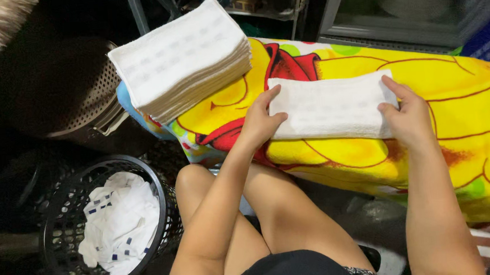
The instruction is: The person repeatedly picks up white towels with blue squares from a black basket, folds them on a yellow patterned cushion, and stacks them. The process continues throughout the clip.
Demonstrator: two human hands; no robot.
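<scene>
1. The left hand (261,122) pins one short end of a folded white towel (330,107), thumb on top and fingers curled over its edge. The right hand (407,114) pinches the opposite end the same way. The towel lies stretched between the two sets of fingertips on a yellow cartoon-print blanket (458,140).
2. Beyond the left fingers, just up and outward, sits a stack of folded white towels (185,58), leaning toward the blanket's edge.
3. Risk, as I judge it: the stack overhangs a little and looks tilted, so a nudge from the left wrist or a tug on the blanket could tip it. Uneven pull from either hand could skew the fold.
4. Count: one towel in hand, one stack with layers too many to count, and one black mesh basket (62,236) of crumpled white cloths (121,223) below the left elbow.
</scene>
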